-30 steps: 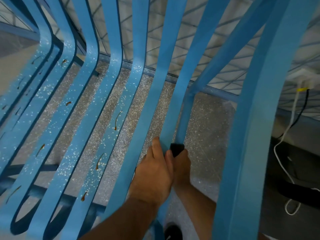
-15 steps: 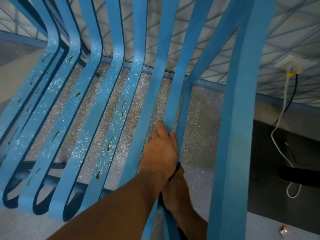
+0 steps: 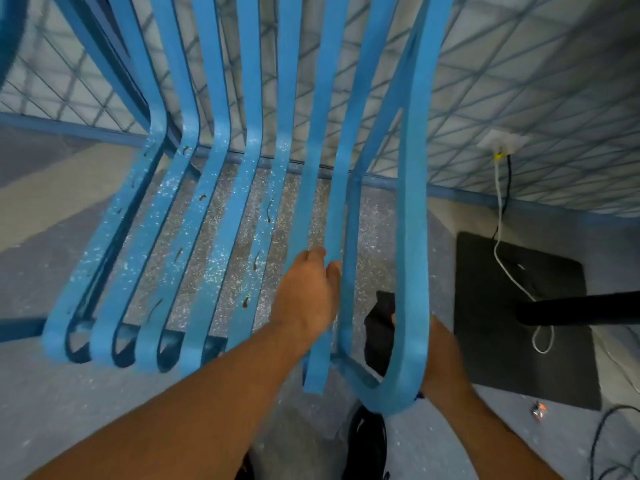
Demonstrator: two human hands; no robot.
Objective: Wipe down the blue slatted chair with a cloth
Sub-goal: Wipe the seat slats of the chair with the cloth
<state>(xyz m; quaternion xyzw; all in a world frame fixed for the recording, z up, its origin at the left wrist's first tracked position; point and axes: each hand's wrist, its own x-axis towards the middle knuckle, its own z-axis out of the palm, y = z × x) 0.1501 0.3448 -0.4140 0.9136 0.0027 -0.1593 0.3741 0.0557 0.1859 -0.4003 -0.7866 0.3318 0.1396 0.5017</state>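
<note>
Blue slatted metal chair (image 3: pixel 221 216), speckled white at left. Left hand (image 3: pixel 308 296) gripping a cleaner slat, as before. Right hand (image 3: pixel 438 355), gone from behind it, now outside the frame, clutching the dark cloth (image 3: pixel 379 327): frame probably next.

Chair (image 3: pixel 412 216) – matt blue paint, white-flecked; cloth (image 3: pixel 379 327) – dark, soft.

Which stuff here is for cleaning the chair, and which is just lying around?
For the job: blue slatted metal chair; dark cloth in the right hand; left hand gripping a slat.

Just lying about: white cable; black floor mat; white wall socket.
</note>
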